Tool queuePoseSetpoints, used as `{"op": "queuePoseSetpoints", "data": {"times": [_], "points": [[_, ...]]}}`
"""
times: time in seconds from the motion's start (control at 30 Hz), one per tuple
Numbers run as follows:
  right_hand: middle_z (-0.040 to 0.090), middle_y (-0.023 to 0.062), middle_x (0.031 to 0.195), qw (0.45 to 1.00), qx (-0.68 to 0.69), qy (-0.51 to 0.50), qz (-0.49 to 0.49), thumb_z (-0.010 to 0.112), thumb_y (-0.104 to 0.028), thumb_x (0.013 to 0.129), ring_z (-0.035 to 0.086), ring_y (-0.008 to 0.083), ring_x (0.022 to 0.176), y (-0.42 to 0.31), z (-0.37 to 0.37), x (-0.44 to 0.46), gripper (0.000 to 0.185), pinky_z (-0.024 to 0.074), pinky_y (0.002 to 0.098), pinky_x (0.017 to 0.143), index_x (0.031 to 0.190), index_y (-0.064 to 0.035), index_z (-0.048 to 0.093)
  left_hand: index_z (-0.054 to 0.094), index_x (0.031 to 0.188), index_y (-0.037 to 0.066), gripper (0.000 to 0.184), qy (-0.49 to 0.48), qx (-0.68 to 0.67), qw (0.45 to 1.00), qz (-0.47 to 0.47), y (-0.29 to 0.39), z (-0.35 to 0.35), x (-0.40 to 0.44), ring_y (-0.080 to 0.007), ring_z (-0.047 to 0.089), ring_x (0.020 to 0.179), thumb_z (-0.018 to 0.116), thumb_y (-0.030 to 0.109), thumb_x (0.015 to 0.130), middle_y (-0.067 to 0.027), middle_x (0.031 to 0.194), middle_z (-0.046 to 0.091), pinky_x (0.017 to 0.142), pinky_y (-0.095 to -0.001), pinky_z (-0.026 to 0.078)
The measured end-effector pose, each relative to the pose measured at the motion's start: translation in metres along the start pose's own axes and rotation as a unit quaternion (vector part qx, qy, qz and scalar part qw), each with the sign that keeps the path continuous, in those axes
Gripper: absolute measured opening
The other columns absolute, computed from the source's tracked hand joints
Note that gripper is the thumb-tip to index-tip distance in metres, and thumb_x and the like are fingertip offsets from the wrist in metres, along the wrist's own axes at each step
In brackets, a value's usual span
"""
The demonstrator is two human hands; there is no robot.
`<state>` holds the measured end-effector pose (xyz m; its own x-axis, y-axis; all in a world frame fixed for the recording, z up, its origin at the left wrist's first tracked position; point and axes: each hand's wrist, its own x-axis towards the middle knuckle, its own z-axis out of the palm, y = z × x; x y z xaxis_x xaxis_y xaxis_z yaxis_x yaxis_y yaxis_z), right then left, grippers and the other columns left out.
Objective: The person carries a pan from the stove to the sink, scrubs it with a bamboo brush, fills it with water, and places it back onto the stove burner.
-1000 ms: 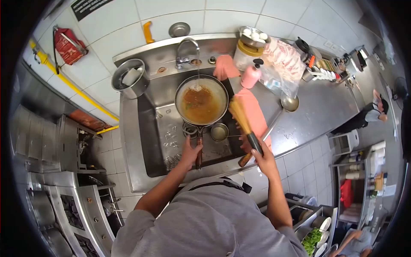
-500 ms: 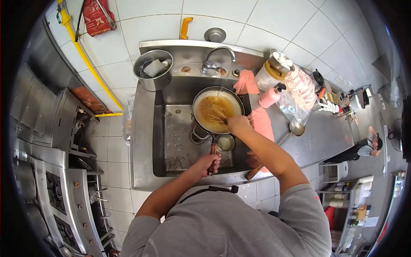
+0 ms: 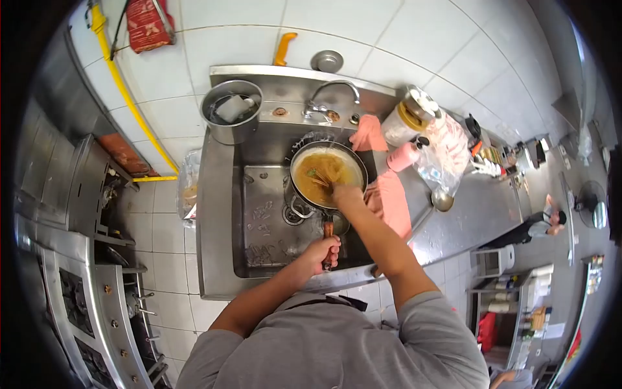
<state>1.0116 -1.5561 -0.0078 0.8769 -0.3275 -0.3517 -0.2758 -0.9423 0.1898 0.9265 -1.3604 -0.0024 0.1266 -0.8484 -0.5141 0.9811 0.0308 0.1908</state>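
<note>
My left hand [image 3: 322,254] is closed around the wooden handle [image 3: 328,228] of a round frying pan [image 3: 354,166], held over the sink [image 3: 265,223]. Cloudy yellow-brown liquid [image 3: 309,170] lies in the pan. My right hand [image 3: 348,196] grips a bundle-like bamboo brush [image 3: 333,171], its splayed bristles down in the liquid. The grip end of the brush is hidden by my fingers. Behind the pan, water from the curved faucet [image 3: 338,83] splashes at the sink's back. Below the pan, a metal container [image 3: 289,192] is partly covered.
A steel pot [image 3: 232,133] stands at the sink's back left corner. To the right are pink cloths [image 3: 389,201], a pink pump bottle [image 3: 404,155], a tub [image 3: 397,126] and a ladle [image 3: 442,200]. Stoves [image 3: 78,292] line the left; another person [image 3: 547,223] is far right.
The pan has come toward my body, so the faucet water now falls behind it instead of into it. My right hand and the brush have shifted slightly left within the pan.
</note>
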Motion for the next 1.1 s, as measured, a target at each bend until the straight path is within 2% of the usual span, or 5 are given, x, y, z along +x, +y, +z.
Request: {"op": "queuePoseSetpoints", "data": {"times": [0.23,0.4,0.87,0.97,1.1], "points": [[0.067,0.0161,0.093,0.986,-0.071,-0.06,-0.138,0.042,-0.022,0.091,0.067,0.0308,0.085,0.007,-0.081,-0.072,0.032,0.0529,0.044,0.072,0.116,-0.0129,0.059,0.048,0.09,0.016,0.011,0.026,0.049,0.998,0.033,0.0,-0.014,-0.005,-0.0097,0.042,0.046,0.057,0.013,0.085,0.004,0.06,0.045,0.042,-0.0286,0.036],[0.068,0.0149,0.088,1.0,-0.028,0.002,-0.009,0.045,-0.026,0.091,0.067,0.0304,0.085,-0.016,-0.016,0.0,0.032,0.0535,0.0427,0.07,0.113,-0.0096,0.061,0.045,0.087,0.014,0.011,0.04,0.059,0.996,0.049,-0.001,-0.01,0.005,-0.0117,0.045,0.044,0.056,0.012,0.084,0.0021,0.06,0.046,0.039,-0.0307,0.04],[0.066,0.016,0.103,0.999,0.026,-0.027,0.006,0.052,-0.03,0.087,0.065,0.0333,0.094,-0.01,-0.051,-0.009,0.035,0.0515,0.0439,0.08,0.119,-0.0183,0.058,0.046,0.086,0.014,0.01,0.053,0.087,0.993,0.064,-0.013,-0.008,0.006,-0.0113,0.046,0.044,0.056,0.014,0.085,0.0021,0.061,0.047,0.038,-0.031,0.041],[0.065,0.0175,0.105,0.992,-0.025,-0.124,-0.026,0.057,-0.039,0.084,0.064,0.0326,0.094,0.008,-0.111,-0.045,0.042,0.0498,0.0436,0.082,0.122,-0.0202,0.059,0.046,0.087,0.014,0.01,0.038,0.08,0.994,0.058,-0.007,-0.014,0.009,-0.0109,0.046,0.045,0.056,0.015,0.085,0.0024,0.061,0.047,0.038,-0.0304,0.041],[0.065,0.0172,0.102,0.99,0.017,-0.03,-0.134,0.057,-0.042,0.084,0.064,0.033,0.092,0.06,-0.146,-0.019,0.048,0.0483,0.0439,0.081,0.128,-0.0249,0.055,0.046,0.088,0.015,0.01,0.018,0.067,0.997,0.036,0.0,-0.021,0.003,-0.0104,0.046,0.045,0.056,0.016,0.086,0.0033,0.061,0.047,0.039,-0.0293,0.04]]}}
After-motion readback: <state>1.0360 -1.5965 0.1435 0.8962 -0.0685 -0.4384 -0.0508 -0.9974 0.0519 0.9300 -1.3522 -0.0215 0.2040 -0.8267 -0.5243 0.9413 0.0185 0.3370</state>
